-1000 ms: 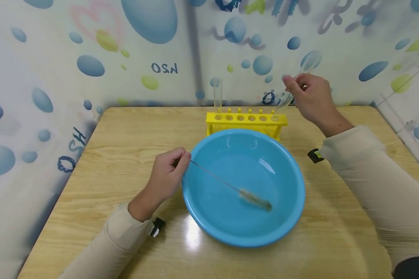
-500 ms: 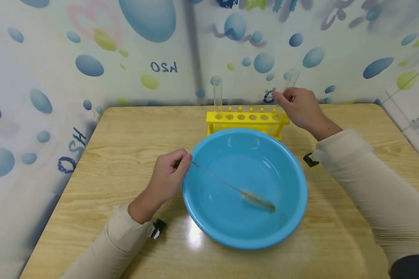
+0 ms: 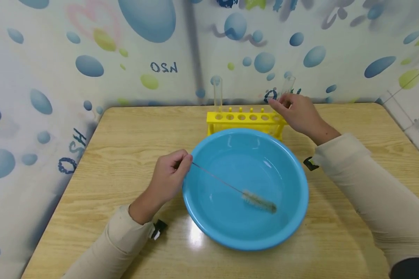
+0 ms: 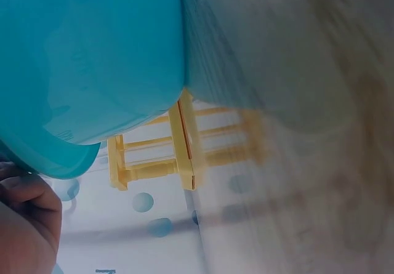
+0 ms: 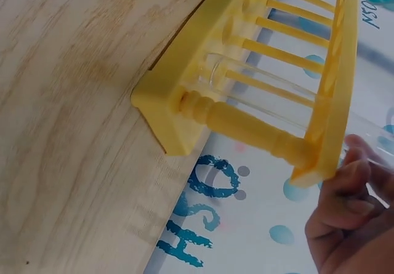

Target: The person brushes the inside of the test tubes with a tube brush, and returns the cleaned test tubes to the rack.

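Observation:
My left hand [image 3: 169,174] pinches the thin wire handle of a test tube brush [image 3: 259,201], whose bristled head hangs over the inside of the blue basin [image 3: 230,162]. At the yellow test tube rack [image 3: 242,117], my right hand [image 3: 302,114] pinches a clear glass test tube [image 3: 289,82] near the rightmost hole. The right wrist view shows that tube [image 5: 265,95] passing through the end hole, its rounded bottom down at the rack's base. A second test tube [image 3: 218,93] stands upright in the leftmost hole. In the left wrist view, the left hand [image 4: 28,225] is beside the basin's rim.
The basin stands directly in front of the rack and covers part of its lower side from the head view. Both are on a wooden table [image 3: 136,131]. Behind it rises a patterned wall [image 3: 181,89] close to the table's back edge.
My right hand has moved down and left, lowering the test tube from a tilt above the rack into its rightmost hole. The left hand and the brush have hardly moved.

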A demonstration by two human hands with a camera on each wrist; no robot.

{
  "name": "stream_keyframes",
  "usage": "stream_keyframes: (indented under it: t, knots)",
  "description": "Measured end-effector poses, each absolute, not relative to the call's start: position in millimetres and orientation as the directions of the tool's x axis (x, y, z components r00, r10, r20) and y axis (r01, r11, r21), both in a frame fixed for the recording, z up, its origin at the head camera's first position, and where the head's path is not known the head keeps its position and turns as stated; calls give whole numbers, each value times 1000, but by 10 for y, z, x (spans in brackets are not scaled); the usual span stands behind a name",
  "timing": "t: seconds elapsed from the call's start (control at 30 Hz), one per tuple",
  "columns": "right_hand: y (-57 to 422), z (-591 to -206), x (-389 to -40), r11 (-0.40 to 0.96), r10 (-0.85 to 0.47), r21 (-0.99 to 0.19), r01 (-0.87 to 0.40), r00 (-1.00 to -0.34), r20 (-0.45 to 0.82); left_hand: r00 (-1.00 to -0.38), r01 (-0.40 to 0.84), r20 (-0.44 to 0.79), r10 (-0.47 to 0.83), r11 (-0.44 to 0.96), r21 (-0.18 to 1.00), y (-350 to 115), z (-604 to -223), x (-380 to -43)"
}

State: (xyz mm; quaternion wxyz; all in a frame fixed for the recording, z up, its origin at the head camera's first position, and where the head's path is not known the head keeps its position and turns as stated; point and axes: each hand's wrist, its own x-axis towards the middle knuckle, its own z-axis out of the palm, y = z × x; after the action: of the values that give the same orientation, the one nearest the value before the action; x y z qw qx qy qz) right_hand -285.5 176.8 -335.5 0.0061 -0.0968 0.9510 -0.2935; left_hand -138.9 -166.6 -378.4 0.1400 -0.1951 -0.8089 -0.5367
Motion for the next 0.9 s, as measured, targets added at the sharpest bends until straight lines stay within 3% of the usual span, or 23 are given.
stream_keyframes:
  t: [0.2, 0.3, 0.43, 0.53, 0.7, 0.9]
  knots:
    - [1818, -3353, -2756, 786, -158, -591, -180, -983, 89, -888, 460, 430, 165, 348, 817, -1671, -3788, -1393]
    - [1846, -3331, -2674, 742, -83, -646, -182, -980, 181, -890, 455, 424, 166, 348, 819, -1674, -3793, -1391]
    - [1824, -3221, -2484, 618, 24, -729, -294, -920, 391, -888, 459, 425, 174, 342, 820, -1672, -3793, -1394]
    - [1718, -3073, -2321, 570, -35, -716, -402, -883, 468, -885, 465, 430, 178, 342, 816, -1664, -3788, -1399]
    - [1419, -2882, -2284, 616, -296, -681, -396, -918, 266, -884, 467, 439, 160, 358, 809, -1680, -3814, -1392]
    - [1102, -2815, -2524, 689, -414, -651, -319, -910, 7, -884, 467, 433, 173, 347, 814, -1694, -3809, -1382]
